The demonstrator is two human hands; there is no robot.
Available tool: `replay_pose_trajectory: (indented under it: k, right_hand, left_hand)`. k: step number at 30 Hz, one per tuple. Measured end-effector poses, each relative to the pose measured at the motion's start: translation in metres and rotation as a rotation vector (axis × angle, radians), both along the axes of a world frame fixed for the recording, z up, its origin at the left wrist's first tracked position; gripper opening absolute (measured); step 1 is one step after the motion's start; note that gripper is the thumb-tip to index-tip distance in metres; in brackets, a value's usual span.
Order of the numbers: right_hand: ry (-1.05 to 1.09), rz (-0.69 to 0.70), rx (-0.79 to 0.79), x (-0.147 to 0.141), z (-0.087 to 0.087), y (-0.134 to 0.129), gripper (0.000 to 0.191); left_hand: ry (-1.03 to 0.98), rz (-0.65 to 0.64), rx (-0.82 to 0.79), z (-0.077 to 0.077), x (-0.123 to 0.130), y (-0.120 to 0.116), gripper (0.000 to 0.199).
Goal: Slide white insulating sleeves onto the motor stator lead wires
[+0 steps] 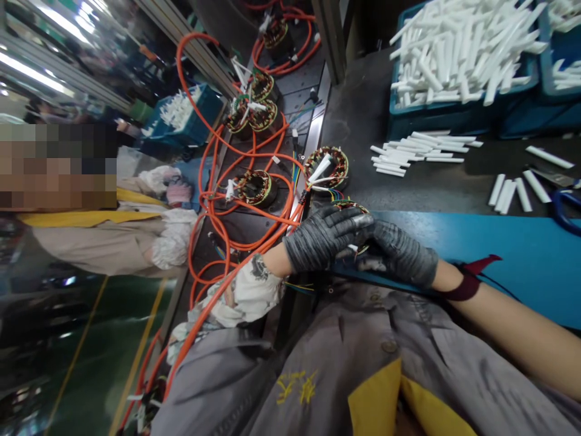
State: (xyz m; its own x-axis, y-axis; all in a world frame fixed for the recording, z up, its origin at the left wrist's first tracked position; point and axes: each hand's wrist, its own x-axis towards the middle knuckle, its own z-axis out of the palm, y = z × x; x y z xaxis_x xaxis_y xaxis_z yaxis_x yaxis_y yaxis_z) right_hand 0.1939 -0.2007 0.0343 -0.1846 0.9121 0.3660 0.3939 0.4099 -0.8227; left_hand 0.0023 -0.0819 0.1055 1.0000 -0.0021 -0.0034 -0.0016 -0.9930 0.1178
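My left hand (320, 236), in a grey striped glove, lies over the top of a motor stator (353, 208) with its fingers curved round the rim. From the other side my right hand (402, 251), gloved alike, grips the same stator; its fingers are partly hidden. Most of this stator is covered by the gloves, and only bits of its copper windings and coloured wires show. Just beyond it stands another stator (327, 166) with white sleeves and an orange cable (290, 221) beside it. A blue mat (458, 242) lies to the right of my hands.
Several stators (256, 188) with looped orange cables stand at the left. A blue bin (463, 109) heaped with white sleeves is at the back right. Loose sleeves (417, 148) and blue-handled scissors (565, 209) lie nearby. A co-worker's sleeve (175, 239) shows at the left.
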Motion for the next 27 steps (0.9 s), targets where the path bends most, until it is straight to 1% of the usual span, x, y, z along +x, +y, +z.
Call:
replay_pose_trajectory:
  k: [4,6,7,10,12,15,17,19,20,22,24,26,27]
  right_hand:
    - [0.035,-0.048,-0.119,0.010,0.007,0.007,0.043]
    - [0.040,-0.033,-0.124,0.015,0.009,0.011,0.044]
    - [0.037,-0.014,-0.109,0.018,0.009,0.012,0.045]
    - [0.009,0.038,-0.073,0.023,0.006,0.015,0.046]
    - [-0.021,0.040,-0.068,0.025,0.005,0.015,0.047]
    - [-0.066,0.040,-0.066,0.025,0.004,0.014,0.047]
    - [-0.094,0.036,-0.064,0.022,0.005,0.013,0.044]
    - [-0.137,0.000,-0.050,0.017,0.006,0.012,0.043]
    - [-0.164,-0.028,-0.038,0.015,0.007,0.012,0.043]
    - [-0.213,-0.079,-0.024,0.012,0.009,0.009,0.043]
    - [-0.223,-0.126,-0.042,0.013,0.012,0.004,0.040]
    - [-0.175,-0.168,-0.090,0.018,0.014,-0.002,0.034]
    - [-0.135,-0.182,-0.116,0.021,0.015,-0.004,0.033]
  left_hand:
    - [-0.012,0.036,0.058,0.002,0.003,0.008,0.045]
    - [-0.010,0.036,0.034,0.003,0.000,0.013,0.045]
    - [-0.009,0.016,0.003,0.003,-0.002,0.017,0.044]
    - [-0.008,-0.097,-0.149,-0.001,-0.005,0.026,0.037]
    - [0.020,-0.127,-0.283,-0.004,-0.003,0.031,0.034]
    - [0.059,-0.029,-0.517,-0.008,0.000,0.035,0.035]
    - [0.049,0.010,-0.650,-0.008,0.002,0.035,0.037]
    - [0.016,0.000,-0.689,-0.007,0.002,0.033,0.037]
    - [0.000,-0.006,-0.661,-0.007,0.002,0.032,0.038]
    - [-0.006,0.028,-0.522,-0.004,0.003,0.025,0.039]
    - [0.028,0.121,-0.330,-0.001,0.007,0.016,0.041]
    - [0.058,0.201,-0.163,0.005,0.013,0.007,0.043]
    - [0.069,0.219,-0.103,0.008,0.016,0.003,0.043]
